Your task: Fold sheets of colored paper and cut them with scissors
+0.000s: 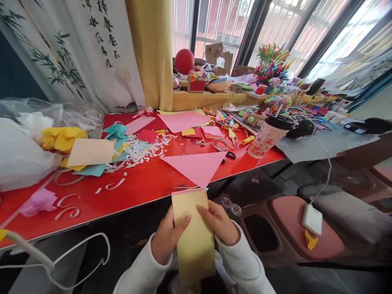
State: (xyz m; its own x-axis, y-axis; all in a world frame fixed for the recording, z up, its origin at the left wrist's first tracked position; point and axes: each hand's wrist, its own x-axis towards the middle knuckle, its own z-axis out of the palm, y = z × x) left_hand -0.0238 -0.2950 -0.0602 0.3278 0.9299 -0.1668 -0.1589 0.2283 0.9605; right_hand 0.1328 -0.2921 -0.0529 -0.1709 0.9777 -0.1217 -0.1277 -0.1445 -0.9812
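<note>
A long strip of yellow paper (pixel 196 245) hangs upright in front of me, just off the table's front edge, with a thin pink edge showing along its top. My left hand (pixel 168 234) grips its left side, thumb on the front face. On the right side my right hand (pixel 221 223) pinches it the same way; the fingers behind the sheet are hidden. Directly beyond lies a pink paper triangle (pixel 196 165), its point toward me. Black-handled scissors (pixel 230 155) rest by its right corner, partly covered by it.
The red table (pixel 147 179) carries white paper shreds (pixel 143 151), a larger pink sheet (pixel 183 120) and a crumpled pink paper (pixel 39 202). A lidded paper cup (pixel 266 136) stands near the right edge. A white power bank (pixel 312 219) lies on a chair, its cable running up to the grey table.
</note>
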